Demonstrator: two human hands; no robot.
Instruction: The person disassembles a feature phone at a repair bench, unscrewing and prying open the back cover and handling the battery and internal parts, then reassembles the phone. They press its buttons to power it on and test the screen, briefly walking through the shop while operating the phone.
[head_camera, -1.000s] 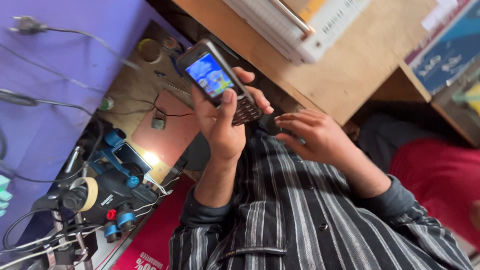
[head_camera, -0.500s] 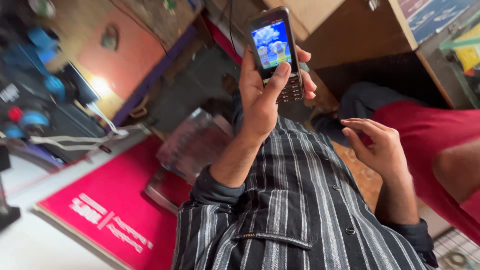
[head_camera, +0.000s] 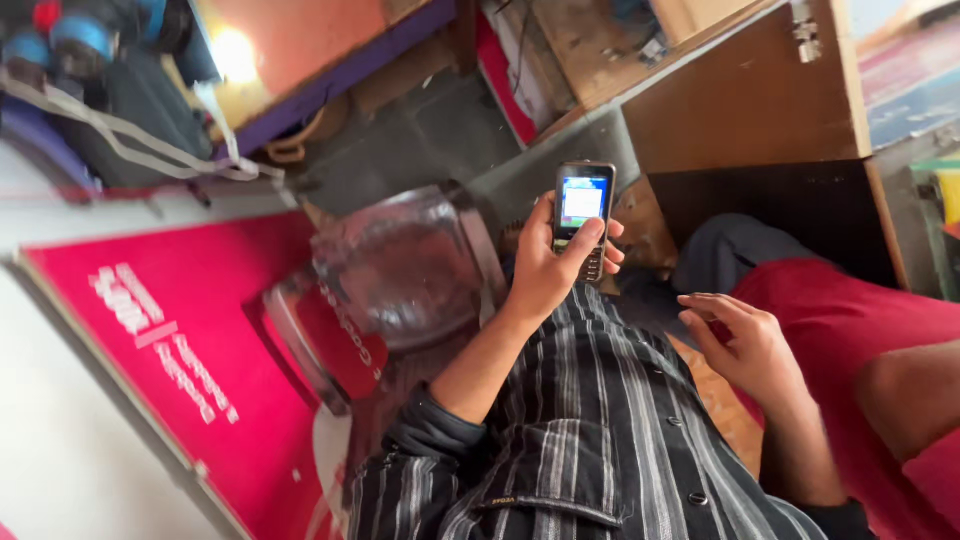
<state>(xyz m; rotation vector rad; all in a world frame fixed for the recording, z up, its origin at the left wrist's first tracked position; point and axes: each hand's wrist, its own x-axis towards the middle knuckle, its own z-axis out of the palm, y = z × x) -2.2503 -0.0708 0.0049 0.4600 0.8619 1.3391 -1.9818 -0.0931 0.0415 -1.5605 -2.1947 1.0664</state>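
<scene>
Phone (head_camera: 582, 218) up in left hand (head_camera: 545, 272)
Keypad hidden under thumb; left hand clasps phone, right hand (head_camera: 745, 345) loose, holding nothing.

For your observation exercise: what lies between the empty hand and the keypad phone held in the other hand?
In the head view, only the striped shirt lies between the right hand and the phone gripped by the left hand; nothing else intervenes.

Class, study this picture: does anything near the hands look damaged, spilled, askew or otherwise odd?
Nothing stands out as damaged or spilled. The left hand holds a keypad phone upright, its screen lit and intact. The right hand hovers empty beside it. The clear plastic container shows no spill.
</scene>
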